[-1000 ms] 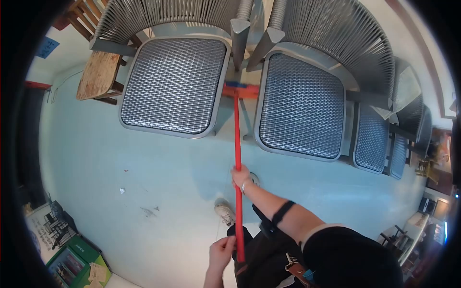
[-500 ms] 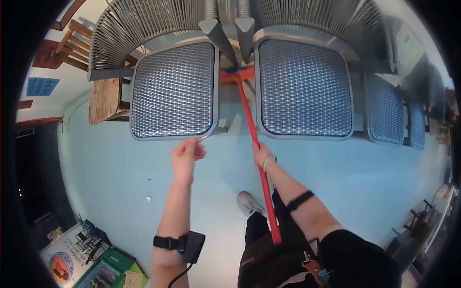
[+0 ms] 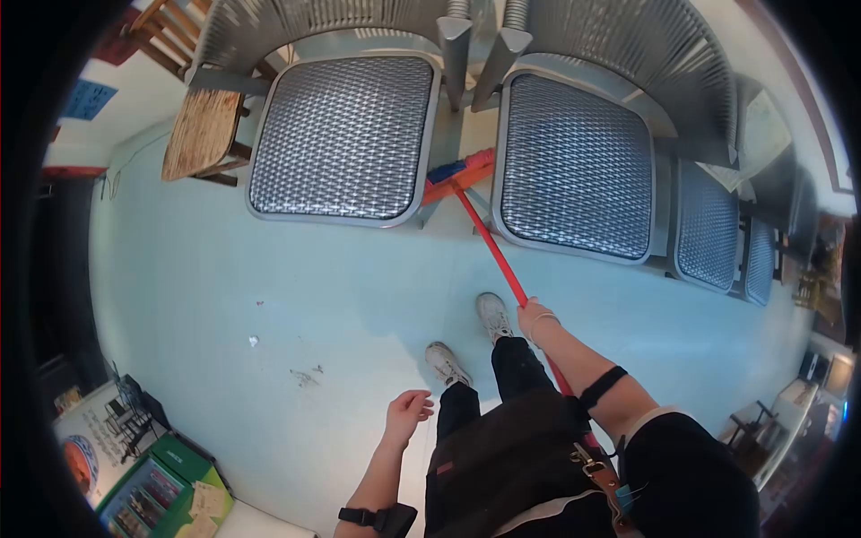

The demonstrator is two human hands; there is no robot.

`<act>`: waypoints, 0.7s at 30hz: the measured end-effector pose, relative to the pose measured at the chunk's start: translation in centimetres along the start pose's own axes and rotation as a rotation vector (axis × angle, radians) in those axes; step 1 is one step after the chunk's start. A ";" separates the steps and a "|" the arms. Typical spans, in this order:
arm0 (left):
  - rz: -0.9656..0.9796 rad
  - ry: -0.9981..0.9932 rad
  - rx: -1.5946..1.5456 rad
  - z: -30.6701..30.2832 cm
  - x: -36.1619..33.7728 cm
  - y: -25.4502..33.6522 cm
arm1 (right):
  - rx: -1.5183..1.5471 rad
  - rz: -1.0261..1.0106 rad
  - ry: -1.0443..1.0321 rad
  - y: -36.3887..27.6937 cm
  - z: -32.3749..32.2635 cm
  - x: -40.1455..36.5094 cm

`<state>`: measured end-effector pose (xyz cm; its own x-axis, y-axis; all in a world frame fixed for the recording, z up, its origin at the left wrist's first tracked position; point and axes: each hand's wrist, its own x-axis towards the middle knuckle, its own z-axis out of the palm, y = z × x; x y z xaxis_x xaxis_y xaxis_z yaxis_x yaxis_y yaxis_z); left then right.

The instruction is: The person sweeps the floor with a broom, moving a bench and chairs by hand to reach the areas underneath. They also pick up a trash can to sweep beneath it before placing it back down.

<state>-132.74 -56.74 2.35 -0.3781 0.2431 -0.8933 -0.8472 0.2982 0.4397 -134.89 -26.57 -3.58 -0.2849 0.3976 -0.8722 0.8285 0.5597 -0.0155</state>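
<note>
My right hand (image 3: 536,321) is wrapped around the red handle of a broom (image 3: 491,240). Its orange-red head (image 3: 459,183), with blue and red bristles, lies on the floor in the gap between two grey woven chairs, the left chair (image 3: 345,139) and the right chair (image 3: 576,161). Part of the handle's lower end is hidden by my right forearm and the dark apron (image 3: 502,448). Nothing is in my left hand (image 3: 410,418), which hangs over the floor near my legs, fingers loosely bent and apart.
Small bits of debris (image 3: 307,377) and a shiny scrap (image 3: 254,341) lie on the pale blue floor (image 3: 197,287). A wooden stool (image 3: 202,134) stands beyond the left chair. More woven chairs (image 3: 707,224) line the right. A green cabinet (image 3: 166,489) is at lower left.
The broom head has come out from deeper between the chairs toward me. My left hand has dropped back toward my body from near the left chair. The view has shifted, showing both shoes.
</note>
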 end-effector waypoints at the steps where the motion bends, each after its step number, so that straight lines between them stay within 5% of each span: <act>1: -0.015 0.049 -0.042 -0.9 -0.9 -1.4 | -0.021 -0.002 0.002 0.4 -0.4 -1.1; 7: -0.042 0.188 -0.187 -2.9 -4.4 -7.1 | -0.132 -0.014 0.038 -1.3 -3.5 -7.0; 12: 0.021 0.155 -0.206 -2.3 -5.0 -9.7 | 0.331 -0.130 0.073 -3.7 -3.1 -5.2; 17: 0.046 0.157 -0.239 -2.3 -6.1 -10.2 | -0.242 -0.214 0.286 -2.6 -1.0 -4.1; 21: 0.082 0.179 -0.243 -3.5 -6.5 -12.2 | -0.390 -0.127 0.176 0.9 0.7 -8.9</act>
<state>-121.31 -65.23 2.48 -0.4906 0.0848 -0.8673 -0.8672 0.0496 0.4954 -131.29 -30.14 3.85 -0.4782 0.4071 -0.7782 0.5476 0.8310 0.0982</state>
